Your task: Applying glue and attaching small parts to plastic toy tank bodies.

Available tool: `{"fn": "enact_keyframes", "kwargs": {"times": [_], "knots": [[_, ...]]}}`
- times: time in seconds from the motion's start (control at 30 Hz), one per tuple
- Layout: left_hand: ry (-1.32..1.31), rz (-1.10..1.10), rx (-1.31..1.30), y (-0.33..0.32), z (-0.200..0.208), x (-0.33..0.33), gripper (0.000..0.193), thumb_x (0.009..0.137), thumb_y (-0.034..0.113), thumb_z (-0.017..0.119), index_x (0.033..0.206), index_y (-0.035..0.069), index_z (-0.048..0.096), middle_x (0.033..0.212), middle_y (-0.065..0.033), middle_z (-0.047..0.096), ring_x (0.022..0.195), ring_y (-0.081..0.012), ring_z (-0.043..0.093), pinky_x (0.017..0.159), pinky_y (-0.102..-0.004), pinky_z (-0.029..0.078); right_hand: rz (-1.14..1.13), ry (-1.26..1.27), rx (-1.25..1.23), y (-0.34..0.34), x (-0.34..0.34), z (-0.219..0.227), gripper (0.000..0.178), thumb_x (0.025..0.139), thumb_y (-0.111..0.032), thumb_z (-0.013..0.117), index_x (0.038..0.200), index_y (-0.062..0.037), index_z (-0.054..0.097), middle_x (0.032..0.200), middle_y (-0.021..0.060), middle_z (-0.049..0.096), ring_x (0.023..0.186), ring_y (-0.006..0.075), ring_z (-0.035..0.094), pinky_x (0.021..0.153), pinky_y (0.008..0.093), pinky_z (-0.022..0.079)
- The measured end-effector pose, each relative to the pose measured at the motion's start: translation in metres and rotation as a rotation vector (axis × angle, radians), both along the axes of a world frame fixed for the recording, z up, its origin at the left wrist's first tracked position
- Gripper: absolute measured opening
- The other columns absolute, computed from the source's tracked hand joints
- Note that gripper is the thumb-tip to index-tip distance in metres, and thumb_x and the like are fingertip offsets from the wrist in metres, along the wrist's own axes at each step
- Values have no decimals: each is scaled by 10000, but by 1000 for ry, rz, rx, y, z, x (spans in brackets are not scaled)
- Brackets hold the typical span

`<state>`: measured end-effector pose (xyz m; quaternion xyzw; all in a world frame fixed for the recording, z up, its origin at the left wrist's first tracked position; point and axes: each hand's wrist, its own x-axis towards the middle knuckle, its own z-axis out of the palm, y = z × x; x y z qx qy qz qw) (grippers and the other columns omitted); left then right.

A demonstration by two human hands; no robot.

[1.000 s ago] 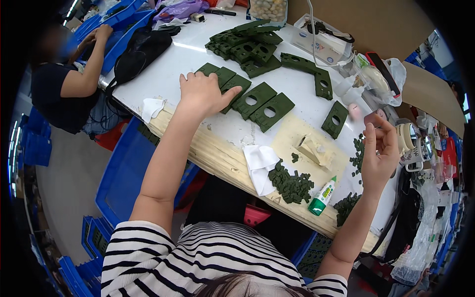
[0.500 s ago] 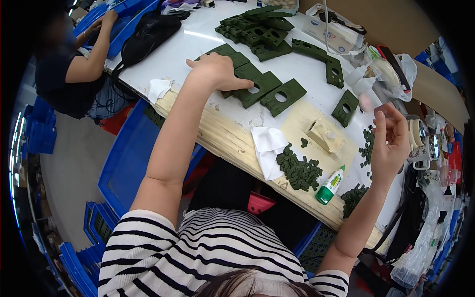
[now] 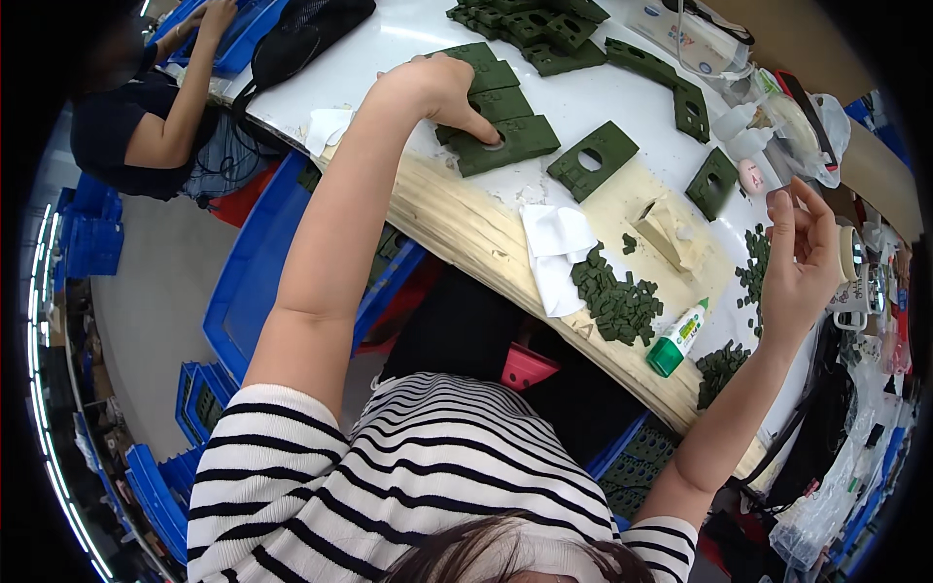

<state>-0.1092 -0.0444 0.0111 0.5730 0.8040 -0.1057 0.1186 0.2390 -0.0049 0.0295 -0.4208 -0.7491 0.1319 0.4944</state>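
My left hand (image 3: 428, 92) reaches over a row of overlapping dark green plates at the table's left part. Its thumb presses at the round hole of the nearest green plate (image 3: 520, 144), while its fingers bend over the row's left side, partly hidden. Another holed green plate (image 3: 593, 160) lies apart, to the right. My right hand (image 3: 802, 262) hovers over the table's right side, loosely curled with thumb and fingers apart and nothing visible in it. Near it are a single green plate (image 3: 712, 185) and a small pink egg-shaped thing (image 3: 750, 176).
Small green pieces (image 3: 617, 296) lie in piles near the front edge, beside a white cloth (image 3: 557, 255), a cream block (image 3: 671, 236) and a green-capped glue bottle (image 3: 677, 339). More green plates (image 3: 539, 29) are heaped behind. At far left, a person (image 3: 146, 126) works over a blue bin.
My left hand has drawn the nearest plate leftward against the row, widening its gap from the separate plate. My right hand stays raised. The whole view has shifted.
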Motion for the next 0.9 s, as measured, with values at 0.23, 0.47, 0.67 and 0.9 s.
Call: {"fn": "enact_keyframes", "kwargs": {"times": [0.23, 0.47, 0.67, 0.9], "knots": [[54, -43, -44, -2, 0, -2, 969, 486, 648, 759, 1132, -51, 579, 1186, -217, 506, 1098, -337, 516, 871, -389, 491, 17, -22, 10, 1, 0, -2, 216, 878, -153, 642, 1039, -10, 633, 707, -19, 601, 603, 11, 468, 565, 155, 376], [115, -97, -38, -1, -6, -5, 931, 502, 643, 738, 1122, -35, 583, 1186, -209, 487, 1176, -337, 416, 892, -399, 472, 16, -42, 30, 1, -1, -3, 226, 878, -165, 645, 1040, -8, 634, 709, -19, 609, 602, 8, 467, 564, 154, 374], [140, -90, -49, -4, -3, -5, 934, 515, 641, 722, 1154, -22, 562, 1200, -178, 482, 1160, -333, 419, 898, -510, 424, 16, -61, 23, 3, 0, -5, 228, 881, -166, 642, 1046, -9, 632, 717, -20, 618, 611, 4, 469, 565, 152, 371], [112, -67, 143, -33, -3, -33, 883, 551, 585, 716, 1142, -47, 542, 1189, -184, 480, 1137, -329, 431, 909, -467, 405, 6, -144, -52, 4, 0, -8, 261, 909, -175, 598, 1127, -32, 610, 796, 9, 646, 739, 39, 561, 688, 195, 454]]}}
